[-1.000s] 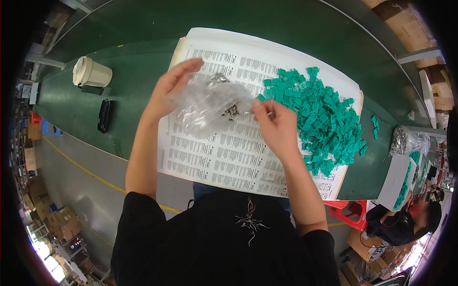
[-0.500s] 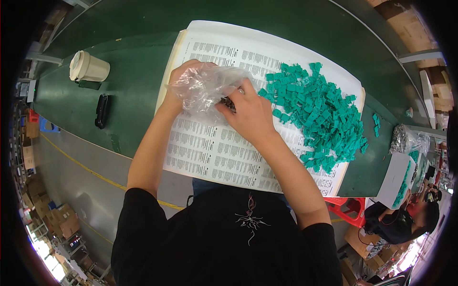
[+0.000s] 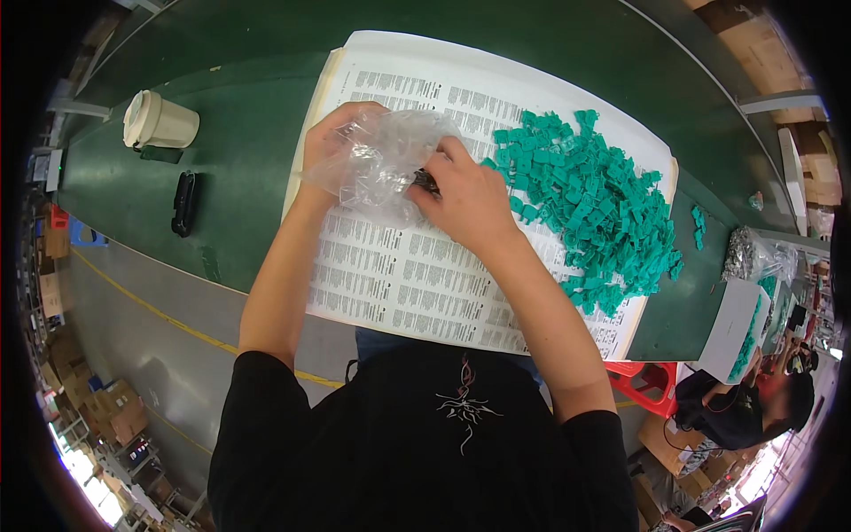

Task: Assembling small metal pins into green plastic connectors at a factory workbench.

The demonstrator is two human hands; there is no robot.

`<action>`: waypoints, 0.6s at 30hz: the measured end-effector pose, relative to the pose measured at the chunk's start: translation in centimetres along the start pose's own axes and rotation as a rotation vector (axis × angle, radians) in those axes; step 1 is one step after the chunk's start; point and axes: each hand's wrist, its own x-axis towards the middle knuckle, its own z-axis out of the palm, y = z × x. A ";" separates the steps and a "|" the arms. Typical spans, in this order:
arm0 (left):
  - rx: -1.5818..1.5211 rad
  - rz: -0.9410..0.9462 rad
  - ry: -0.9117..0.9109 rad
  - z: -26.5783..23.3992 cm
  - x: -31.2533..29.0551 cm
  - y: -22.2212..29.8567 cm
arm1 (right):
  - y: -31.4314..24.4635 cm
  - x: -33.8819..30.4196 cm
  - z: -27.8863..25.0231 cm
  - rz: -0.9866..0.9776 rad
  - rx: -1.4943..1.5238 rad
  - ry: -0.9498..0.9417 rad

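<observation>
Clear bag (image 3: 381, 173), left hand (image 3: 341, 131) partly behind, right fingers (image 3: 456, 157) at right edge

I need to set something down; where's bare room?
Green tabletop between the black object and printed sheet; the sheet between both forearms. Crowded: the green pieces at right, and the plastic bag between left hand and right hand.

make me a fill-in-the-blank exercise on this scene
The left hand and right hand both touch one crumpled, clear bag of thin ____.
The heap of small green pieces lies to the bag's ____.
The cream, round, lidded cup is to the bag's ____.
The large printed sheet under the heap has a ____ background.

Missing words: plastic; right; left; white
</observation>
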 end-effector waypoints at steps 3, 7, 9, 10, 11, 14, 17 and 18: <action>-0.058 -0.120 0.024 -1.0 0.0 -0.1 | 0.5 -0.8 -0.4 -0.037 0.037 0.027; -0.057 -0.143 0.021 -3.4 0.3 -0.4 | 1.6 -1.9 -1.2 -0.049 0.083 0.024; -0.115 -0.197 0.022 -4.0 0.3 -0.2 | 1.7 -1.9 -1.2 -0.047 0.097 0.016; -0.115 -0.198 0.023 -3.9 0.3 -0.1 | 1.6 -1.6 -1.1 -0.076 0.127 0.039; -0.108 -0.191 0.024 -3.5 0.2 0.1 | 1.5 -1.4 -0.9 -0.104 0.155 0.063; -0.095 -0.177 0.015 -2.7 0.2 0.1 | 0.2 0.2 -0.3 -0.113 0.103 0.046; -0.059 -0.089 0.051 -2.7 0.0 -0.7 | -0.7 1.2 0.1 -0.091 -0.056 -0.044; -0.059 -0.089 0.052 -2.6 0.0 -0.9 | -0.6 1.1 0.1 -0.091 -0.067 -0.054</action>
